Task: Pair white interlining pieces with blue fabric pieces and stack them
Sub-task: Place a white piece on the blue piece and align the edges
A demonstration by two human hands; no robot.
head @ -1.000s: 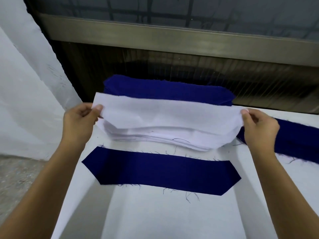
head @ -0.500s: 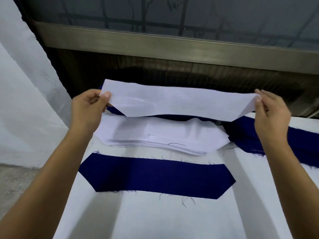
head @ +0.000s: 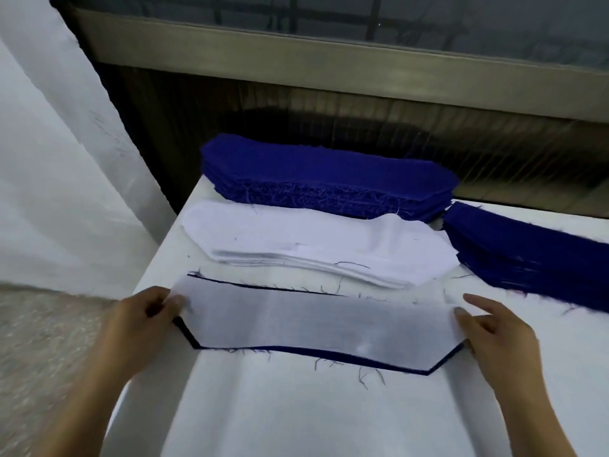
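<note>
1. The sheer white interlining piece (head: 319,324) looks greyish-lilac over the long dark-blue fabric piece (head: 186,333).
2. Your flat stack of cut interlining (head: 296,239) is plain white.
3. Your thick rear fabric stack (head: 313,173) is solid royal blue.

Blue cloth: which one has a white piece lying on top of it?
The single front piece: white interlining covers it, leaving only a thin blue edge. The back pile and right pile are bare blue.
</note>
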